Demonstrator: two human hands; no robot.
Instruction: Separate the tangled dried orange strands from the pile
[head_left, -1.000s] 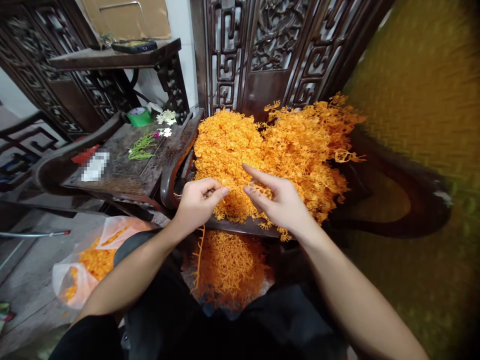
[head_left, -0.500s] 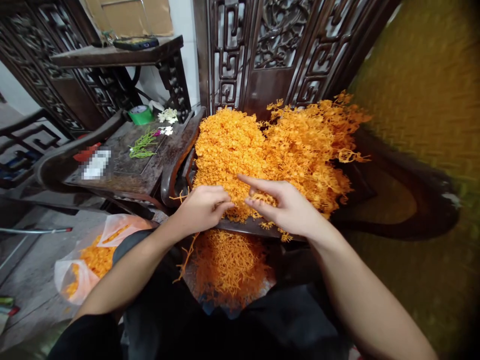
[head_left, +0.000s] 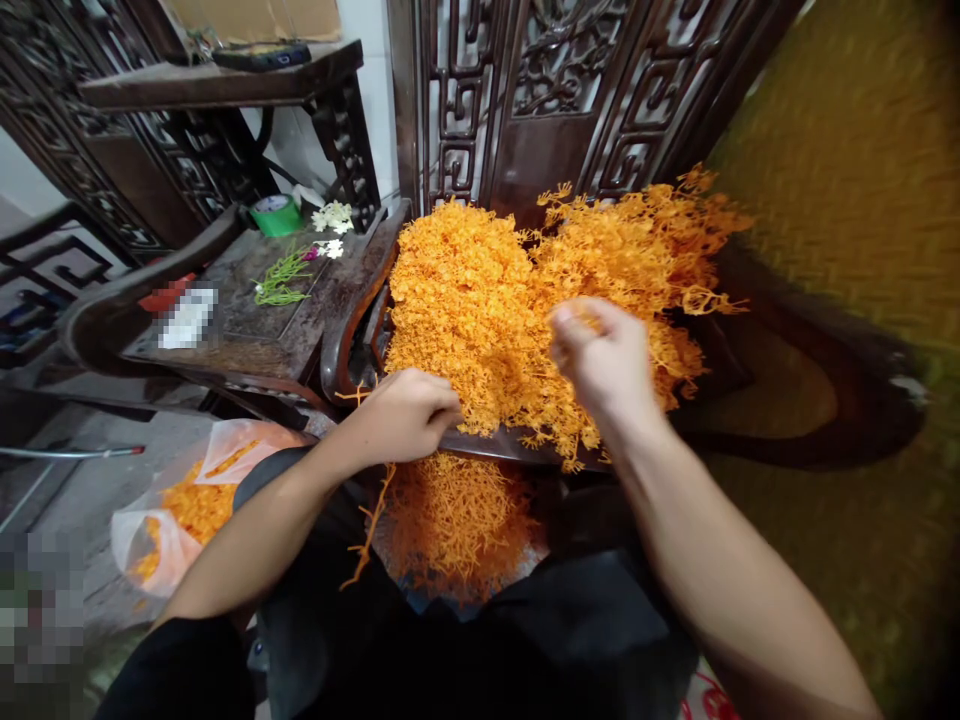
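My left hand is closed at the front edge of the seat, around orange branching stems whose ends stick out on its left side. Over the right-hand heap of loose orange sprigs, my right hand is curled in a pinch, slightly blurred, with a bit of orange between thumb and fingers. Beside that heap, a denser mound of small orange flower heads lies on the dark wooden chair. Below the seat edge, between my knees, is a mass of thin orange stems.
On the wooden chair to the left lie green tape, white flowers and green sprigs. A plastic bag with orange pieces stands on the floor. A phone lies on the small table.
My right hand has moved right and away from me, from beside the left hand onto the right-hand heap, and its fingers have curled in. My left hand has stayed nearly still.
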